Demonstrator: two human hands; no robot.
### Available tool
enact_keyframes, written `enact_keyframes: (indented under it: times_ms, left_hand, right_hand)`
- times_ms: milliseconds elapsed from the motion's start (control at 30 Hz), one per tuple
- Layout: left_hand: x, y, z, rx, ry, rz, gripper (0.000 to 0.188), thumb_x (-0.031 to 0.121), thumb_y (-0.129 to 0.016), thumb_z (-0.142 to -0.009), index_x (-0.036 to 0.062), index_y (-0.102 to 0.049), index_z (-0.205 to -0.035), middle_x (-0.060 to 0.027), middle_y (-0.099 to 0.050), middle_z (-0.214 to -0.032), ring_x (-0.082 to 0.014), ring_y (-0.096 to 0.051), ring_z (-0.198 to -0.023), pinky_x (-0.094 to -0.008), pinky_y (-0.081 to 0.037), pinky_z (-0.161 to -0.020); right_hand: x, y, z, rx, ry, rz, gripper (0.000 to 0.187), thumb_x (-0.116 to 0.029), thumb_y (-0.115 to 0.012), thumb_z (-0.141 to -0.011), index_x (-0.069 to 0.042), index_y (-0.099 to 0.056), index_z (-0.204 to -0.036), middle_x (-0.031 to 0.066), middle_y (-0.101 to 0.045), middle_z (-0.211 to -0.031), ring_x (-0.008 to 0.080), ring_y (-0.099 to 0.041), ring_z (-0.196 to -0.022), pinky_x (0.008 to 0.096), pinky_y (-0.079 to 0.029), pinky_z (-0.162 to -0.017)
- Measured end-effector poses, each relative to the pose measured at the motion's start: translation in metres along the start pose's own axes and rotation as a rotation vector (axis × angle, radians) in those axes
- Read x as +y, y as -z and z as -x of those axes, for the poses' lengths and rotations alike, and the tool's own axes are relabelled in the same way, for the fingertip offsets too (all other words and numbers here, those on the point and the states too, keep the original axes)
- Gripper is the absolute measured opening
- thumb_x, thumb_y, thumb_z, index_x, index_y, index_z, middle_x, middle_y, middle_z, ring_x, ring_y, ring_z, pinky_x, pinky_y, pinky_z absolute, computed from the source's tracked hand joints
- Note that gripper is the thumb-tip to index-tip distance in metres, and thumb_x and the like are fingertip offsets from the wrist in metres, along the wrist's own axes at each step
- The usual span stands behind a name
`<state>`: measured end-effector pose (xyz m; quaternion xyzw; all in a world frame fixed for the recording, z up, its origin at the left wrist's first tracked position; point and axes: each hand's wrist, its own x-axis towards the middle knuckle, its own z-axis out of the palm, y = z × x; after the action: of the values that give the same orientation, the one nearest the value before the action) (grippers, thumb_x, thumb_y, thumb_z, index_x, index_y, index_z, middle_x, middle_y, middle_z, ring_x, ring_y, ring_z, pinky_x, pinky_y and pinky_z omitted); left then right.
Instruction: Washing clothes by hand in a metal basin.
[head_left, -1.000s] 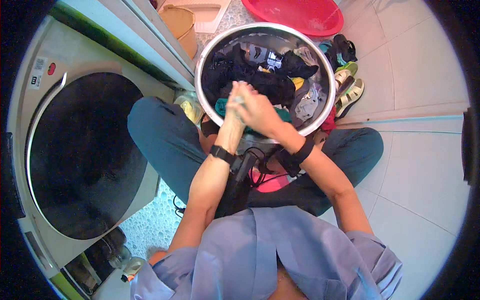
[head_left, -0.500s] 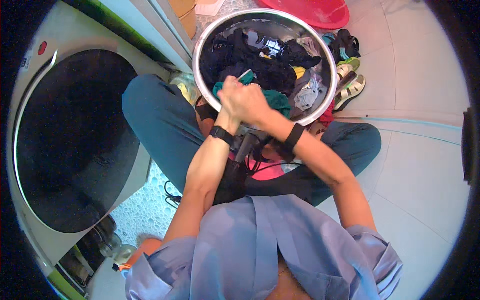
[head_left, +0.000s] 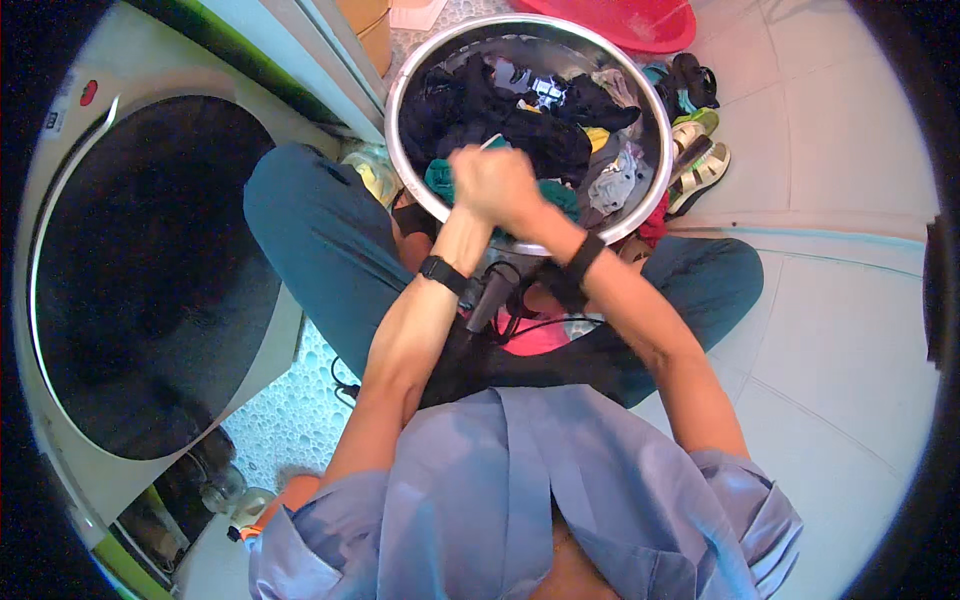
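Fingers [head_left: 498, 168] curled tight together, left hand [head_left: 467, 178] against right hand [head_left: 512, 194], above near edge of big shiny tub [head_left: 393, 138], likely to keep drips inside. Too blurry to tell about anything squeezed between. Dark clothes [head_left: 545, 150] and green cloth [head_left: 438, 180] down inside, walled in.

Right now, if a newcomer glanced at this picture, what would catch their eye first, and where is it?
Probably the wide silver basin of mostly dark clothes, top centre, with the left hand and right hand pressed together in front of its near side. Next might come the large dark round panel at far left, then the bright red tub beyond the basin, at the upper edge.
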<state>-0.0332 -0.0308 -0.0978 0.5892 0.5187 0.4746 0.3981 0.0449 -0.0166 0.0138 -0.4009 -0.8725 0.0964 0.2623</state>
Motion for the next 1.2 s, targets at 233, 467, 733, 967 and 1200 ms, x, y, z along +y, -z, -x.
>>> enact_keyframes:
  times_ms: [233, 467, 733, 967, 1200]
  left_hand:
    - [0.085, -0.013, -0.035, 0.044, 0.971, 1.263, 0.033, 0.036, -0.052, -0.085, 0.006, -0.06, -0.097, -0.0117, -0.065, -0.095, -0.0261, -0.062, -0.086, -0.0385, -0.05, -0.08]
    - [0.084, -0.001, -0.029, -0.251, 0.508, 0.722, 0.035, 0.032, -0.07, -0.077, 0.0044, -0.063, -0.097, -0.003, -0.063, -0.089, -0.0101, -0.058, -0.078, -0.0247, -0.045, -0.065]
    - [0.102, 0.02, -0.033, -0.176, 0.435, 0.558, 0.023, 0.025, -0.071, -0.075, 0.0055, -0.061, -0.083, 0.0016, -0.057, -0.072, -0.0072, -0.051, -0.066, -0.021, -0.041, -0.06]
    - [0.102, 0.027, -0.041, 0.04, 0.448, 1.057, 0.009, 0.018, -0.062, -0.083, 0.0097, -0.058, -0.085, -0.0017, -0.06, -0.079, -0.0132, -0.058, -0.072, -0.0276, -0.05, -0.066]
    - [0.096, 0.033, -0.039, 0.018, 0.476, 1.152, 0.014, 0.023, -0.059, -0.086, 0.0105, -0.058, -0.091, -0.0039, -0.062, -0.087, -0.0178, -0.061, -0.081, -0.0334, -0.052, -0.072]
  right_hand:
    - [0.109, 0.006, 0.001, 0.133, -0.535, -0.299, 0.041, -0.035, -0.05, -0.087, 0.001, -0.056, -0.068, 0.0166, -0.057, -0.061, 0.0283, -0.057, -0.055, 0.0393, -0.042, -0.055]
    - [0.13, 0.07, 0.007, 0.192, -0.931, -1.202, 0.034, -0.04, -0.064, -0.081, -0.008, -0.058, -0.073, -0.0024, -0.053, -0.065, 0.0061, -0.048, -0.056, 0.0234, -0.04, -0.051]
    - [0.147, 0.117, 0.021, -0.138, -0.668, -0.712, 0.031, -0.033, -0.065, -0.082, -0.011, -0.053, -0.065, -0.0091, -0.043, -0.064, 0.0024, -0.036, -0.059, 0.0204, -0.027, -0.052]
    - [0.15, 0.129, 0.031, -0.432, -0.425, -0.814, 0.022, -0.025, -0.067, -0.08, -0.003, -0.066, -0.083, -0.0015, -0.061, -0.075, 0.0048, -0.052, -0.071, 0.0202, -0.041, -0.064]
    - [0.143, 0.128, 0.031, -0.421, -0.47, -0.767, 0.022, -0.024, -0.064, -0.081, -0.003, -0.067, -0.086, -0.0022, -0.061, -0.077, 0.0051, -0.052, -0.071, 0.0206, -0.04, -0.062]
